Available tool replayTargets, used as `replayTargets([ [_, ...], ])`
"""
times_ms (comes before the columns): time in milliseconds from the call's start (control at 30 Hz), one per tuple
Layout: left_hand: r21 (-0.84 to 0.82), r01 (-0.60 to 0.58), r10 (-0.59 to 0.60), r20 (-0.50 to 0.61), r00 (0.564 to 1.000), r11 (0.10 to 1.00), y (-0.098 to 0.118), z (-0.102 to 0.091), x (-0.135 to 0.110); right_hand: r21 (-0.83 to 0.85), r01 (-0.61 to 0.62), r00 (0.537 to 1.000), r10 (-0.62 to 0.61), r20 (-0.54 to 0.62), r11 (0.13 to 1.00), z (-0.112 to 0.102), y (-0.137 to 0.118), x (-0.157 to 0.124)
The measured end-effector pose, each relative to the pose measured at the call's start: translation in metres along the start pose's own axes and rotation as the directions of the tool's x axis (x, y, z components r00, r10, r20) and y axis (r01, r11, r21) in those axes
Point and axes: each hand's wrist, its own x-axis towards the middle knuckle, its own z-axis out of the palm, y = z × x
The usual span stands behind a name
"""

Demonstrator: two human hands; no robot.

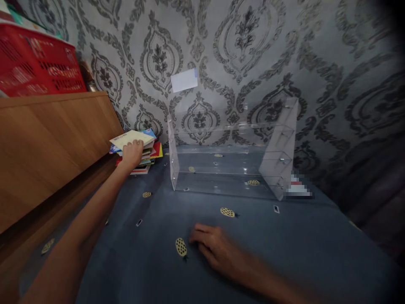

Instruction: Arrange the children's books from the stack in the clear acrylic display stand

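A stack of thin colourful books [148, 157] lies on the blue pineapple-print sheet [284, 245] at the foot of the wall. My left hand [131, 154] reaches out to it, fingers curled over the edge of the top cream-coloured book [128, 138], which is lifted slightly off the pile. My right hand [215, 245] rests palm down on the sheet nearer to me, its fingers loosely bent and holding nothing. A clear acrylic shelf rack [228, 169] stands against the wall to the right of the books, with nothing on its tiers.
A wooden board [47, 152] runs along the left side, with a red plastic crate [34, 63] on top of it. Patterned grey wallpaper [253, 55] backs the scene, with a small white label [184, 80] stuck on it. A small red-and-white item [297, 185] lies by the rack's right end.
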Motion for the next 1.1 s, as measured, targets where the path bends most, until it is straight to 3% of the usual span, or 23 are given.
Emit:
replayTargets([
  [567,-0.081,-0.017,0.007,-0.121,0.993,0.997,-0.010,0.021,-0.046,0.028,0.043,0.999,-0.042,-0.020,0.999,0.003,0.004,0.000],
  [867,-0.118,0.003,-0.020,-0.142,0.990,0.993,-0.011,0.018,-0.057,0.031,0.035,0.999,-0.035,-0.007,0.999,0.001,0.002,0.000],
  [1100,-0.188,0.008,-0.021,-0.064,0.998,0.982,-0.005,0.042,-0.074,0.034,0.020,1.000,-0.019,-0.014,0.999,0.001,0.002,0.001],
])
